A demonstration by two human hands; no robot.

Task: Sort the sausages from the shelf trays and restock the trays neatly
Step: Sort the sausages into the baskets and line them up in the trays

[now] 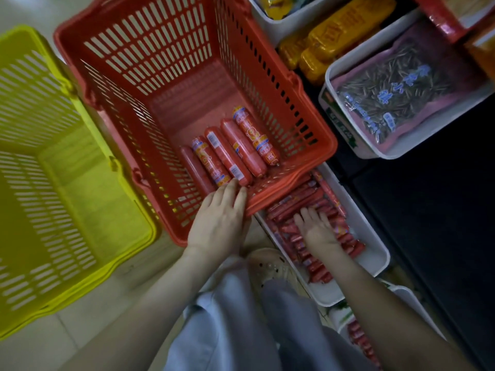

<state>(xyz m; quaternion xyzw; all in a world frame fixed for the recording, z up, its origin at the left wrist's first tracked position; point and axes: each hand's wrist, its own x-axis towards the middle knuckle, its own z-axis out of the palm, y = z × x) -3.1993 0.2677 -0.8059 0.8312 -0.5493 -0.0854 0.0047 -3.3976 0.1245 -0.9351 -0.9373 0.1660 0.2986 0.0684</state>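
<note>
A red basket (128,84) stands on the floor with several thick red sausages (235,148) lying side by side at its near right corner. My left hand (218,218) rests on the basket's near rim, fingers straight, its tips touching the sausage ends. To the right, a white shelf tray (375,245) holds a pile of thin red sausages (300,202). My right hand (316,228) lies flat on that pile, fingers spread and pressing down, holding nothing.
An empty yellow basket (53,183) sits at the left. Further shelf trays hold yellow packs (334,36) and a pink bag of seeds (388,87). Another tray with red sausages (361,341) is at the lower right. My knees and a pale shoe (267,266) are below.
</note>
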